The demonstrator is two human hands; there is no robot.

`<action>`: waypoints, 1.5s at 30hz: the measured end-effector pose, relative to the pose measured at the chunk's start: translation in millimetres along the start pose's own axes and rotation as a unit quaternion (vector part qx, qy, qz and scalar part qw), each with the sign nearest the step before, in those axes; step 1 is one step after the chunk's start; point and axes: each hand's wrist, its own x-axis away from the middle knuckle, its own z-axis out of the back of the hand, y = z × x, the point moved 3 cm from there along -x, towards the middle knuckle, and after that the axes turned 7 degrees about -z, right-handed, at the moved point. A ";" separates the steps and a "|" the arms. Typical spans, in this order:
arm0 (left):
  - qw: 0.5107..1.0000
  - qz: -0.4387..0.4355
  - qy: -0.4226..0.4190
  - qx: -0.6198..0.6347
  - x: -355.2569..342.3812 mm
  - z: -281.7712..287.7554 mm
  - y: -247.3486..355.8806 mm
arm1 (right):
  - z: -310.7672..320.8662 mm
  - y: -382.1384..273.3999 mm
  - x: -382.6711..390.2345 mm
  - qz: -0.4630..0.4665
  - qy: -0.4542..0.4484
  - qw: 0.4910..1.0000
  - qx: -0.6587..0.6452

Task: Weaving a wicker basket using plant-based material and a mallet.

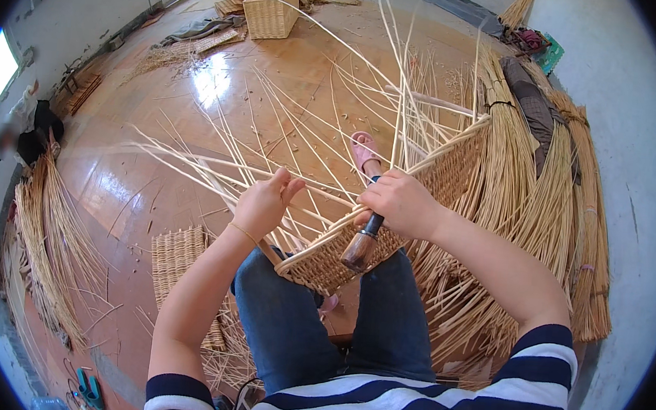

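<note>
A partly woven wicker panel (446, 176) lies across my lap, long pale rods sticking up and out from its edge. My left hand (270, 200) is raised at the left part of it, fingers curled and pinched among the rods; exactly what they hold is too small to make out. My right hand (395, 204) is closed at the panel's edge around a dark tool with a wooden handle (360, 249), which points down over the weave, and rods pass by its fingers.
Tall willow bundles (527, 221) lie along the right wall, more (47, 244) at the left. A loose woven panel (177, 266) is by my left leg. A square basket (273, 17) stands at the back. Another person (41, 125) is by the left window. Green shears (90, 387) lie lower left.
</note>
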 end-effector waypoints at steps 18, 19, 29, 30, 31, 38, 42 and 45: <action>1.000 -0.011 0.022 0.020 2.2 2.1 7.5 | 178.7 -78.9 56.8 -0.154 0.473 0.801 -0.333; 0.999 -0.019 0.029 0.012 1.7 1.5 11.8 | 143.6 -74.1 67.7 -0.147 0.483 0.781 -0.367; 0.999 -0.027 0.037 0.014 1.9 5.6 23.7 | 156.9 -109.9 72.8 -0.102 0.524 0.728 -0.431; 0.999 -0.032 0.027 0.005 -4.1 6.0 32.9 | 115.4 -97.3 80.1 -0.047 0.425 0.904 0.012; 0.999 -0.028 0.019 -0.005 -5.5 6.2 31.8 | 96.6 -74.8 74.9 -0.330 0.186 0.904 -0.197; 0.995 -0.076 0.043 0.042 -0.9 6.1 26.9 | 131.2 -81.9 69.1 -0.292 0.299 0.893 -0.167; 0.996 -0.078 0.010 0.041 -3.7 -7.2 21.0 | 104.3 -75.3 85.3 -0.366 0.246 0.870 -0.221; 0.997 -0.057 0.017 0.047 12.2 2.3 25.1 | 161.5 -100.0 55.5 -0.476 0.177 0.734 -0.451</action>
